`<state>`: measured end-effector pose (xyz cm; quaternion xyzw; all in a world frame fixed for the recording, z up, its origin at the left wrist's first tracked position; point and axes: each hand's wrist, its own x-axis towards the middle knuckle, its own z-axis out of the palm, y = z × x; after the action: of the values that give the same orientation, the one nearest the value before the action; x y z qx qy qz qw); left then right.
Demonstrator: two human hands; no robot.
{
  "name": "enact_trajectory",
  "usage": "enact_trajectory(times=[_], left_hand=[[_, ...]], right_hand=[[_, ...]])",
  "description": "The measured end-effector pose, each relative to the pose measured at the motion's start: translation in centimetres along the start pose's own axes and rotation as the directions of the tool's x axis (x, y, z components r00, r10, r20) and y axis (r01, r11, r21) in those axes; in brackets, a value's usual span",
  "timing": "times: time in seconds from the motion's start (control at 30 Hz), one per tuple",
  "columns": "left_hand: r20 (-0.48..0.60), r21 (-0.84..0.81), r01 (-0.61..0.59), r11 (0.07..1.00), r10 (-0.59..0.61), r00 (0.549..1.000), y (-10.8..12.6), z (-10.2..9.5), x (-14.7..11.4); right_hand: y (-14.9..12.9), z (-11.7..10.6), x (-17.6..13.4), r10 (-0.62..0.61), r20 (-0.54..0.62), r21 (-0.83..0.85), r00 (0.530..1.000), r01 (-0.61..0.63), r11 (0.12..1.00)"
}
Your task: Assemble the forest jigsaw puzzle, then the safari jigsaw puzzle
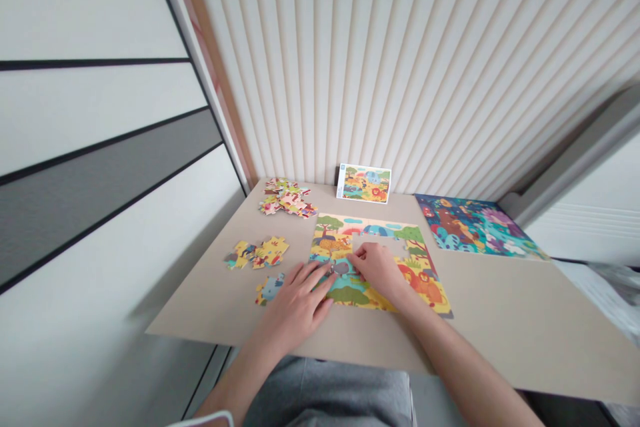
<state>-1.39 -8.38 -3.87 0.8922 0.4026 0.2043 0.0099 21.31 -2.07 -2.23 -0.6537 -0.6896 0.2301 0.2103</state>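
Note:
A partly assembled jigsaw puzzle [345, 295] with animals on a yellow ground lies in front of me, with a gap in its upper middle. My left hand [300, 297] rests flat with fingers spread, its fingertips on the puzzle's lower left part beside a grey hippo. My right hand [375, 268] is closed in a pinch at the left edge of the gap, on a puzzle piece mostly hidden by the fingers. Just left of my left hand lies a loose blue puzzle piece [273, 287], and a few yellow puzzle pieces [270, 252] lie farther out.
At the back left of the table [500, 320] is a pile of pink and green puzzle pieces [287, 201]. A picture card [366, 184] stands against the ribbed panel [320, 67]. A dark blue finished puzzle [475, 225] lies to the right. A white wall [100, 227] borders the left.

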Motion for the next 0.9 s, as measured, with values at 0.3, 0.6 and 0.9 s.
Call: enact_trajectory(times=[0.3,0.6,0.9], left_hand=[[-0.003,-0.014,-0.015,1.0,0.015,1.0,-0.1,0.5,-0.1],[0.0,-0.007,0.001,1.0,-0.001,1.0,-0.1,0.3,0.0],[0.008,-0.033,0.019,0.999,-0.018,1.0,0.0,0.2,0.2]], right_hand=[[-1.0,0.8,0.1,-0.001,-0.032,-0.231,1.0,-0.007,0.973],[-0.3,-0.2,-0.6,-0.167,0.048,-0.146,0.985,0.172,0.974],[-0.8,-0.1,-0.7,-0.228,0.149,-0.339,0.962,0.266,0.902]])
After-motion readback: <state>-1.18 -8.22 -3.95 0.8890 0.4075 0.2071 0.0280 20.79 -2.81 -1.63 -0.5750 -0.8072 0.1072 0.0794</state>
